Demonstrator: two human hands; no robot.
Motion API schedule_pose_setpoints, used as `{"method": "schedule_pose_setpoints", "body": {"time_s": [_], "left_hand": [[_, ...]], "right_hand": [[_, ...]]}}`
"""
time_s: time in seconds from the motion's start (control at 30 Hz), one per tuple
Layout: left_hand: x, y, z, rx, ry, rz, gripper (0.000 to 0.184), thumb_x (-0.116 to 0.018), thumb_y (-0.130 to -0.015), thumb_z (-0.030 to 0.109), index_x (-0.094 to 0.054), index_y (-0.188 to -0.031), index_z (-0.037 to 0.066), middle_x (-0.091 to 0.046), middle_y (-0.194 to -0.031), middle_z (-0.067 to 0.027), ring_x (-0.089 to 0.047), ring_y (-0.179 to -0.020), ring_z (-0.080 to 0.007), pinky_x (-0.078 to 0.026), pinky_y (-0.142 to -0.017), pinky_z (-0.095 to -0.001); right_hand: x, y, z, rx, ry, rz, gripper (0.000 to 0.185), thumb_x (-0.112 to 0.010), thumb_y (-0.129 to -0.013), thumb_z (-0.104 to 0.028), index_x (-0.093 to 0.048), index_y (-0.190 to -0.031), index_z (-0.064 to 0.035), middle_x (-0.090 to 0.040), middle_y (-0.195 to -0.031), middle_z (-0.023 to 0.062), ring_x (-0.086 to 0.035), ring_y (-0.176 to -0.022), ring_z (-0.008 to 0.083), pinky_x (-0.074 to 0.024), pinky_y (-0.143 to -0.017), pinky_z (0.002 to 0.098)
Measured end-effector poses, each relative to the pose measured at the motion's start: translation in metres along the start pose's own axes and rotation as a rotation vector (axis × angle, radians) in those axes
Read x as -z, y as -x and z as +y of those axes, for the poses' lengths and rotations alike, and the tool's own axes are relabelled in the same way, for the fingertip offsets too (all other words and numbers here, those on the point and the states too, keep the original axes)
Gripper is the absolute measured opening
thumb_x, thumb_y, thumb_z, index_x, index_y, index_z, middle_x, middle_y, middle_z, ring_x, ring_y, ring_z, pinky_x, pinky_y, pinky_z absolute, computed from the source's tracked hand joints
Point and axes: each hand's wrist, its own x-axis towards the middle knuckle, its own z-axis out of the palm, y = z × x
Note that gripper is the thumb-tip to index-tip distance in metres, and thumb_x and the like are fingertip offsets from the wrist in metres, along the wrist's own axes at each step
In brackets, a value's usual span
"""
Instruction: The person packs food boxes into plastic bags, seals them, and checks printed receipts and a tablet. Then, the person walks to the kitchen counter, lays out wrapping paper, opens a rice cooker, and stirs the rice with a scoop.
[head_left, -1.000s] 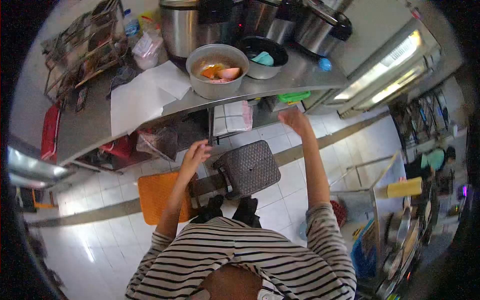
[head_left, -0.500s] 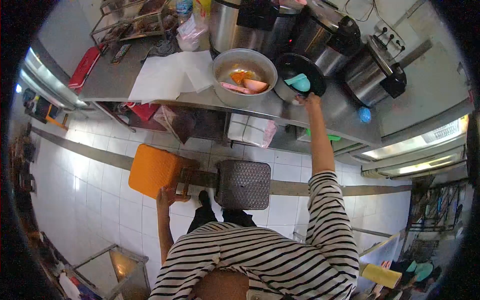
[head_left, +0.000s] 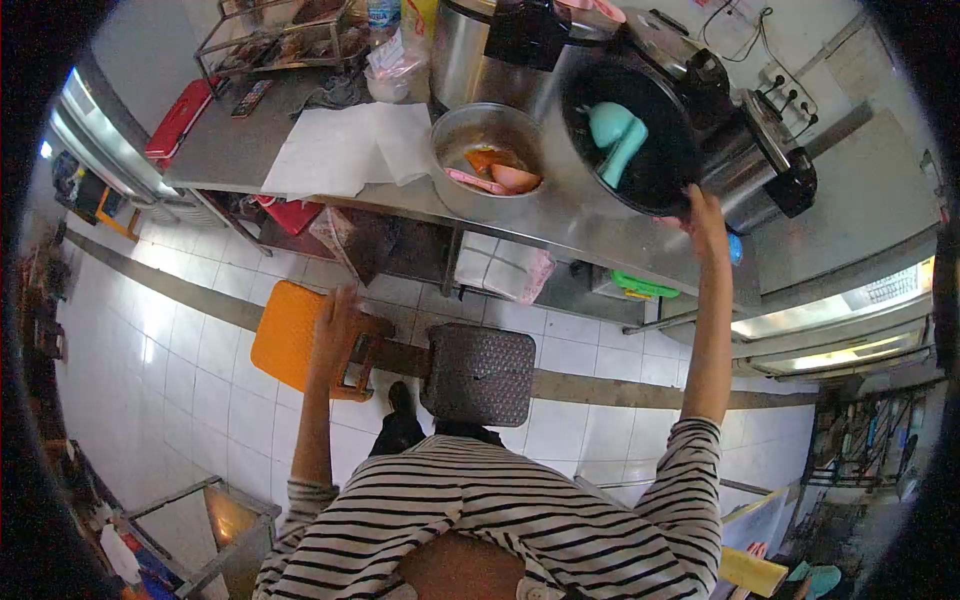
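My right hand [head_left: 706, 225] grips the near right rim of a black inner pot [head_left: 655, 150], which is tilted so its dark inside faces me. Inside the pot lies a turquoise scoop [head_left: 618, 135] with a handle. My left hand [head_left: 340, 315] is in front of the orange stool [head_left: 285, 335]; its fingers are smeared by motion, and nothing can be made out in them. Left of the black pot, a metal pot [head_left: 465, 190] on the counter holds a pink-handled ladle [head_left: 512, 180] and some orange-brown food.
Large steel cookers [head_left: 455, 60] line the back of the steel counter [head_left: 400, 205]. White paper sheets [head_left: 330, 150] lie at its left, near a red case [head_left: 180, 120]. A dark woven-pattern stool [head_left: 480, 375] stands by my legs. A blue ball-like item [head_left: 735, 250] is beside my right hand.
My right hand has moved right and raised the black pot towards me, and the scoop in it has turned. My left hand has come up off the orange stool's edge.
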Motion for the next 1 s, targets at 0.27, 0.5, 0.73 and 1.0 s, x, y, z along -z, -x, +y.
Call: {"method": "schedule_pose_setpoints", "body": {"time_s": [0.27,0.5,0.73,1.0], "left_hand": [[-0.029,-0.141,0.039,-0.058,0.271,-0.084,0.052,-0.031,-0.088,0.049,-0.049,-0.114,0.007,-0.055,-0.103,-0.0067,-0.053,-0.083,-0.0147,-0.043,-0.077,-0.028],[-0.057,-0.187,0.067,0.04,0.235,-0.124,0.07,-0.03,-0.08,0.064,-0.043,-0.12,0.007,-0.049,-0.113,-0.013,-0.05,-0.097,-0.0244,-0.039,-0.084,-0.0362],[-0.091,-0.228,0.088,0.285,0.255,-0.112,0.109,-0.035,-0.058,0.083,-0.013,-0.135,0.008,-0.014,-0.135,-0.0256,-0.015,-0.124,-0.0427,-0.019,-0.092,-0.0608],[-0.1,-0.258,0.084,0.448,0.54,-0.288,0.126,-0.042,-0.052,0.083,0.002,-0.133,-0.002,0.004,-0.139,-0.0215,0.003,-0.125,-0.0442,-0.001,-0.09,-0.0669]], "right_hand": [[-0.11,-0.057,0.036,-0.072,-0.133,-0.249,0.048,-0.043,-0.087,-0.024,-0.039,-0.096,0.0235,-0.054,-0.087,0.0301,-0.061,-0.07,0.0362,-0.0556,-0.062,0.0336],[-0.142,-0.069,0.056,-0.237,-0.14,-0.164,0.043,-0.039,-0.087,-0.018,-0.039,-0.089,0.0253,-0.055,-0.082,0.0313,-0.061,-0.066,0.0368,-0.056,-0.06,0.0308],[-0.134,-0.078,0.05,-0.328,0.327,-0.33,0.086,-0.043,-0.078,-0.059,-0.031,-0.114,0.018,-0.051,-0.102,0.0317,-0.058,-0.086,0.0381,-0.0526,-0.068,0.0366],[-0.161,-0.101,0.155,-0.329,-0.445,-0.151,0.101,-0.028,-0.066,-0.078,-0.012,-0.135,-0.0056,-0.014,-0.14,0.0141,-0.014,-0.127,0.0345,-0.0097,-0.1,0.0527]]}}
